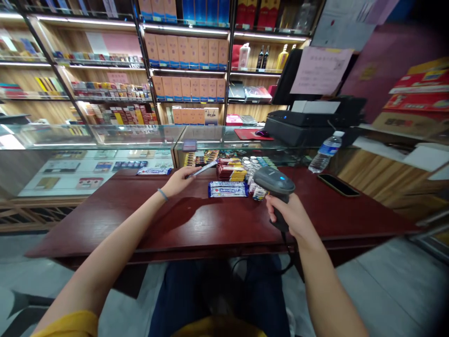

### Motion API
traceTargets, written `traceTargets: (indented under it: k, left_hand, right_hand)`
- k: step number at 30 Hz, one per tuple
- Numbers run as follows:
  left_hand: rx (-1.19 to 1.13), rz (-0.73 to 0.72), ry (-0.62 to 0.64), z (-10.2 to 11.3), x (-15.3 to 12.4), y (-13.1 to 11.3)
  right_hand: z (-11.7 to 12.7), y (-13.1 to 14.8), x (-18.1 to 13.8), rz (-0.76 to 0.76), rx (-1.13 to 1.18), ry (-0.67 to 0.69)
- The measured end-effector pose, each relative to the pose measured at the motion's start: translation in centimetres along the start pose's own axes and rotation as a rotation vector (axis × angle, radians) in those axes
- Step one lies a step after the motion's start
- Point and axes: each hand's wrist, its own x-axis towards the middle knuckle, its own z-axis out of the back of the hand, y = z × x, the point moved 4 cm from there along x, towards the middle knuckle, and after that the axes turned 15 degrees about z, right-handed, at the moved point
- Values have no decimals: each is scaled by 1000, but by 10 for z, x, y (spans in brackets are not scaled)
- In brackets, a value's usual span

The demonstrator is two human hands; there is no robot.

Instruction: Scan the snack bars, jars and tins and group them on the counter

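My right hand (pixel 291 216) grips the handle of a dark grey barcode scanner (pixel 274 180) with a blue light on top, its head pointing left over the red-brown table (pixel 196 224). My left hand (pixel 178 181) pinches a thin flat silvery packet (pixel 202 169) and holds it tilted above the table. Just beyond the scanner lie a blue-and-white snack bar (pixel 228 189), a stack of red and yellow bars (pixel 229 171) and several small round packs (pixel 254 168). Another blue-and-white bar (pixel 153 171) lies left of my left hand.
A black phone (pixel 338 184) and a water bottle (pixel 325 152) sit at the table's right. A glass display counter (pixel 105 140) runs behind the table, with a black printer (pixel 308 122) on it. Shelves of boxed goods (pixel 189 51) fill the back wall.
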Motion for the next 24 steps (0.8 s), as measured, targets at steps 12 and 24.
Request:
traceTargets:
  k: [12, 24]
  left_hand:
    - [216, -382, 146, -95, 18, -48]
    - [277, -430, 107, -120, 24, -33]
  right_hand:
    - [33, -3, -10, 43, 19, -90]
    - [39, -8, -10, 19, 25, -70]
